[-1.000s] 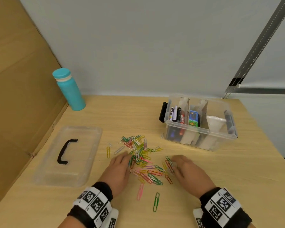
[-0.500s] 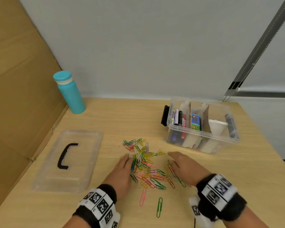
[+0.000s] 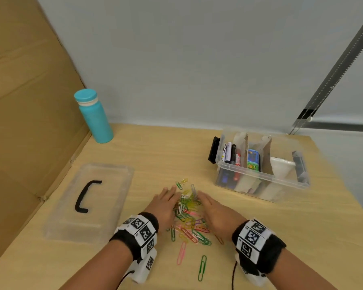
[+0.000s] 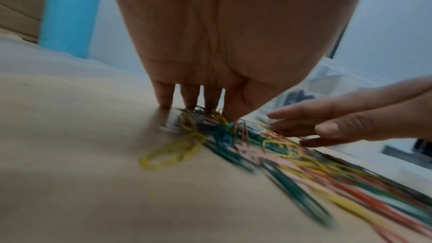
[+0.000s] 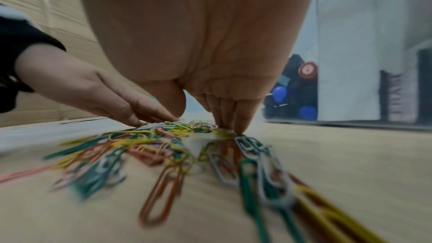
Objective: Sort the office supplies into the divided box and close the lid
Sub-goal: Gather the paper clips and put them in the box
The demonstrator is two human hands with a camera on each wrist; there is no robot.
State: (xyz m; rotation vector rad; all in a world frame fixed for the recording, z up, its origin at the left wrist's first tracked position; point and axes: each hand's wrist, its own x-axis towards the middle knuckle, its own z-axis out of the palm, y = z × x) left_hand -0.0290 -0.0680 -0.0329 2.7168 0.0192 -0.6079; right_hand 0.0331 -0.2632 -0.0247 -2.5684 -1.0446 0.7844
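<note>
Looked like an office or lab corner set up for recording rather than a home. Showed a pale wood-laminate desk [image 3: 260, 237] pushed against a plain grey-white wall [image 3: 197, 59], with a large sheet of brown cardboard [image 3: 29, 101] stood up as a screen along the left edge. Carried office supplies: coloured paper clips [image 3: 189, 218] heaped on the desktop, and markers [image 3: 232, 155] upright in a clear divided box [image 3: 260, 178], its clear lid [image 3: 88, 199] lying apart. Included a teal water bottle [image 3: 94, 118] in the back corner and a slanted metal rail [image 3: 333, 70] on the wall at right.
</note>
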